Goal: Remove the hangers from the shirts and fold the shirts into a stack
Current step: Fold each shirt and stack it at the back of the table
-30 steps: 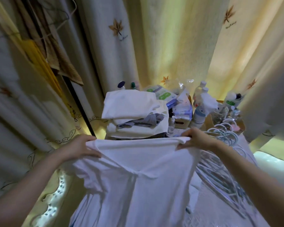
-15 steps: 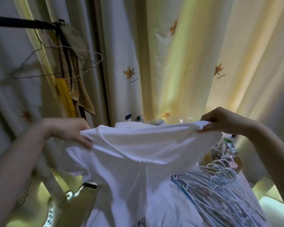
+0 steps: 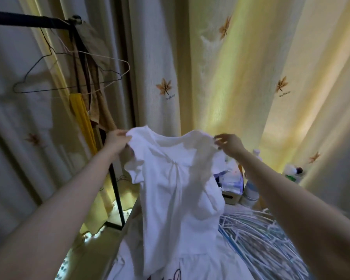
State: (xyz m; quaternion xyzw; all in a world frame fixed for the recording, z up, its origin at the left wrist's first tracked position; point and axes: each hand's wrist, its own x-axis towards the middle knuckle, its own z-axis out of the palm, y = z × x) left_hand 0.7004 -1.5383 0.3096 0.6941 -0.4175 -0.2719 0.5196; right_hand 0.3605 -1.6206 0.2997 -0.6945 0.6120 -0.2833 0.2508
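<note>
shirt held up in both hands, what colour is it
The shirt is white, seen best in the head view.

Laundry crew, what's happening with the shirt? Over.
Hands: left hand and right hand each pinch a shoulder of the white shirt. Shirt held up, unfolded. Nearby: pile of hangers below right.
</note>
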